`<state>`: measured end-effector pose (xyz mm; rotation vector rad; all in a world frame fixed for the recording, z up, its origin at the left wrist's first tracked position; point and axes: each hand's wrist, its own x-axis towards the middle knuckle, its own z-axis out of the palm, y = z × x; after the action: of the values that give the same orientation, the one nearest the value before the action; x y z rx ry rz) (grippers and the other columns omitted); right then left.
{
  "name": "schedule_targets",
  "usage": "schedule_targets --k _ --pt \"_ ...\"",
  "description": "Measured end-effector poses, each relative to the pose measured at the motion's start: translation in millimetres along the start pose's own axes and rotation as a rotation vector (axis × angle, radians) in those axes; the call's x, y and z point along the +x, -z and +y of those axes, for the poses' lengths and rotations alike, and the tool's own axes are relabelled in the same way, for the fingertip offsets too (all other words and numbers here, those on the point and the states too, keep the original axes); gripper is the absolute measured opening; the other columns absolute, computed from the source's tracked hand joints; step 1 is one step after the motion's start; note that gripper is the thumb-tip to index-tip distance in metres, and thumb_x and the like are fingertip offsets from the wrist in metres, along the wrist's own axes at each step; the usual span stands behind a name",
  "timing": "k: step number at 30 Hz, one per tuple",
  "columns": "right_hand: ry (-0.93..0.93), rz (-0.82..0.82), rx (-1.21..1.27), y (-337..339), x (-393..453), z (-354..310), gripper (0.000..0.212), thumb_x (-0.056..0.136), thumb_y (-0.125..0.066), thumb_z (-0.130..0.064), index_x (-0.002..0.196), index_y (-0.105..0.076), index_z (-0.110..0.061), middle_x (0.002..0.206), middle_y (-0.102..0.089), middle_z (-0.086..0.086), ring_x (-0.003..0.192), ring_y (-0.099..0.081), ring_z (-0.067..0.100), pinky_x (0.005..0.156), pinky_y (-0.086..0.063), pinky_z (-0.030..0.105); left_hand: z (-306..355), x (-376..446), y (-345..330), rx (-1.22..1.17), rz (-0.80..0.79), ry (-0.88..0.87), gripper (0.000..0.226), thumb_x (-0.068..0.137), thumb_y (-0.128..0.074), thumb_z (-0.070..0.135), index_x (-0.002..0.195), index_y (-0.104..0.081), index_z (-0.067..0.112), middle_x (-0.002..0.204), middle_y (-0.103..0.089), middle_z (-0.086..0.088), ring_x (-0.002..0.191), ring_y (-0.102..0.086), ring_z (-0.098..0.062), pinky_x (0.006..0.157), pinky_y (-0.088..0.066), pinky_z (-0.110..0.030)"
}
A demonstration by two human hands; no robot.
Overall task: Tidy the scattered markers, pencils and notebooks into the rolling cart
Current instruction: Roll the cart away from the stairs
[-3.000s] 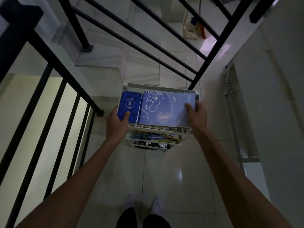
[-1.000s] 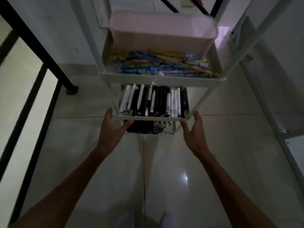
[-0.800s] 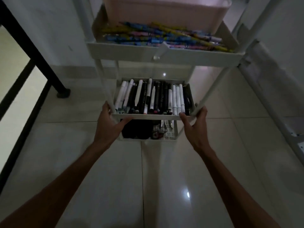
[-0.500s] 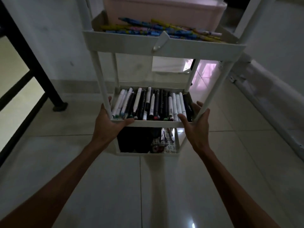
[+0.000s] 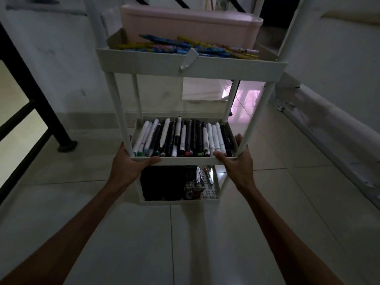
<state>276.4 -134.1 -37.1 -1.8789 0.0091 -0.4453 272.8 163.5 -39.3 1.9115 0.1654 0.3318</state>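
Two hands on the rolling cart (image 5: 191, 65) | markers (image 5: 181, 138) fill its middle tray — pencils (image 5: 185, 47) on the tier above | your left hand (image 5: 129, 167) and right hand (image 5: 236, 163) each wrap a front corner of that middle tray — thumbs over its rim | pink bin (image 5: 191, 27) behind pencils

Three seconds after laying notebooks on the cart's top, the person now crouches lower, the view dropping to the marker tray (image 5: 185, 160). The left hand (image 5: 128, 165) and right hand (image 5: 236, 163), open and short of the tray a second ago, now grip its near corners, thumbs over the rim.
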Motion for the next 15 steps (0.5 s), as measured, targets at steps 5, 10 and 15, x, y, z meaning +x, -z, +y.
schedule_targets --k 5,10,15 --pt "-0.017 -0.044 0.011 2 -3 0 0.097 0.06 -0.087 -0.05 0.14 -0.044 -0.016 0.134 -0.055 0.002 0.107 -0.066 0.016 0.079 -0.06 0.028 2 -2 2 -0.048 -0.025 0.024 0.146 0.027 -0.08 0.077 0.149 -0.03 0.015 0.153 -0.035 0.001 0.136 -0.035 -0.011 0.109 -0.038 -0.033" --pt "-0.018 0.006 0.01 -1 -11 -4 0.086 0.059 -0.087 -0.041 0.13 -0.049 -0.011 0.129 -0.054 -0.005 0.093 -0.069 0.012 0.073 -0.061 0.027 3 1 1 -0.058 -0.037 0.009 0.125 0.042 -0.086 0.053 0.148 -0.032 0.016 0.15 -0.038 0.001 0.131 -0.036 -0.008 0.106 -0.037 -0.028" --pt "-0.037 0.051 -0.008 -4 -26 -2 0.074 0.061 -0.09 -0.031 0.12 -0.05 -0.011 0.111 -0.05 -0.026 0.089 -0.068 0.011 0.068 -0.058 0.02 5 6 9 -0.033 -0.094 -0.011 0.151 0.02 -0.077 0.081 0.148 -0.033 0.015 0.152 -0.037 0.001 0.133 -0.035 -0.007 0.109 -0.036 -0.031"
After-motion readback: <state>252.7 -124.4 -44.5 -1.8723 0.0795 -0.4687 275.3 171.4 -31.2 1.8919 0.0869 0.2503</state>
